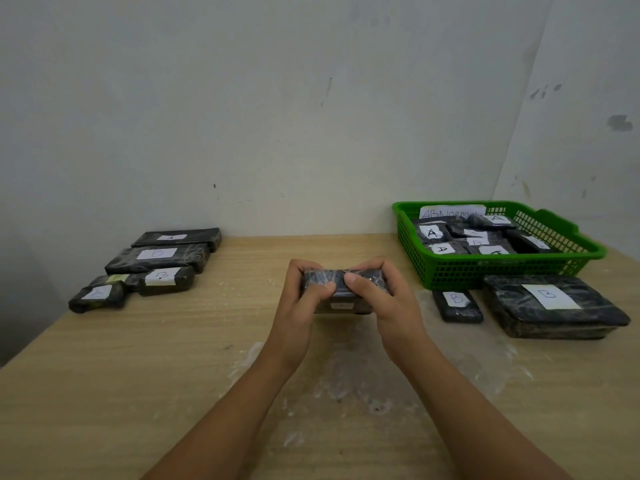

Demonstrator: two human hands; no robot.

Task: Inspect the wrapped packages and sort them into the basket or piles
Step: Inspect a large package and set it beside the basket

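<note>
Gripping the black plastic-wrapped rectangular package [341, 289] with left hand [300, 299] and right hand [384, 301]; looks stiff, slick film, best held by its ends.

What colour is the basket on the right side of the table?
Bright green, a plastic mesh basket; seen in the head view, the only one.

On the tabletop [173, 358] I see my hands holding a package [346, 289] at centre, a pile [152, 265] at ten o'clock, the basket [450, 268] at two o'clock, two packages [554, 306] before it.
</note>
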